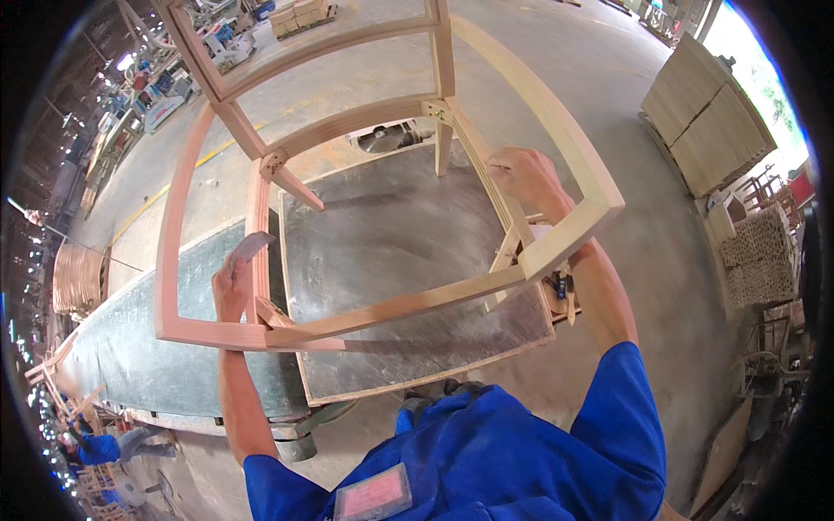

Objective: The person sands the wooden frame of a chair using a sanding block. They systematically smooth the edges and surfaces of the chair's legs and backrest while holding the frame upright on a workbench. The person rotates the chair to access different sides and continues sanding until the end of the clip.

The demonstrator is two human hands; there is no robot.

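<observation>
An unfinished pale wooden chair frame (382,310) stands on a dark-topped work table (373,226), its slatted back toward the far side. At the frame's left side rail, my left hand (230,282) is closed on a thin, flat, greyish-brown piece that looks like sandpaper (253,247). My right hand (528,178) reaches inside the curved right arm of the frame. Its fingers are curled over the right side rail (472,143), touching it. Whether anything else is under those fingers is hidden.
A circular saw blade (382,139) shows beyond the table's far edge. A long green-topped bench (174,321) adjoins on the left. Small tools (560,291) lie beside the table's right edge. Stacked boards (708,122) stand far right; another person (104,447) is at lower left.
</observation>
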